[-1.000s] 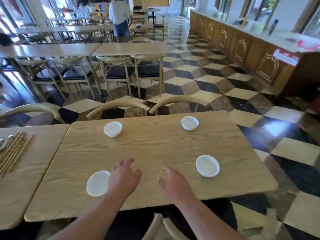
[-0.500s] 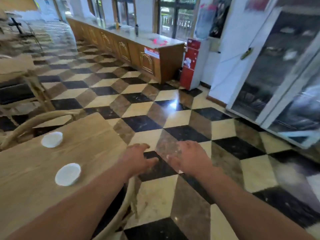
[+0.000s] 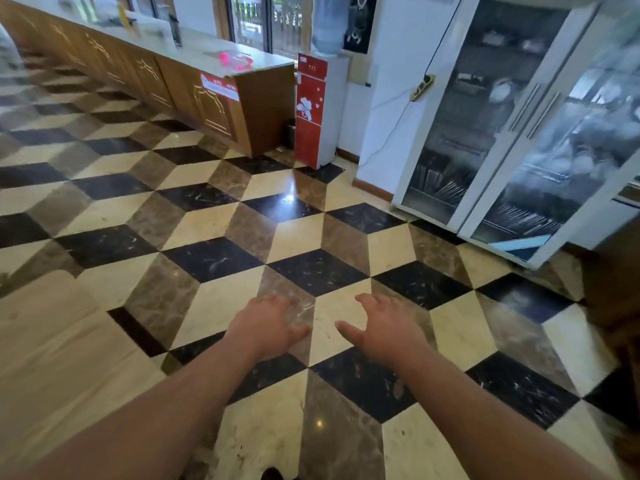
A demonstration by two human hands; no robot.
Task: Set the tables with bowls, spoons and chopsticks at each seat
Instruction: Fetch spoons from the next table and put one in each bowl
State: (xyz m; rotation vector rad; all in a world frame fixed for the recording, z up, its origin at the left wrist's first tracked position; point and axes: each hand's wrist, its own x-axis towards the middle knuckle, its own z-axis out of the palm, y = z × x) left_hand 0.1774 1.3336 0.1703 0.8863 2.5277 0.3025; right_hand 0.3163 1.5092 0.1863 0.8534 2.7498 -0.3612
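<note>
Now turned from pale wooden bench (image 3: 52, 341) toward white glass-doored cabinet (image 3: 485, 133), with left hand (image 3: 268, 327), right hand (image 3: 384, 329) empty, relaxed; cutlery fetch likely.

View has swung further right since 1.0 s ago. Then: both hands over the table, four white bowls around them. At 0.5 s: two bowls left in frame. Now: bowls out of frame, only a corner of the table (image 3: 52, 358) at lower left. Left hand (image 3: 268, 327) and right hand (image 3: 384, 330) now over the checkered floor (image 3: 294, 237) (clear of the table edge). Glass-door cabinet (image 3: 502, 133) nearer and larger at right; red water dispenser (image 3: 311, 109) shifted leftward to top centre
</note>
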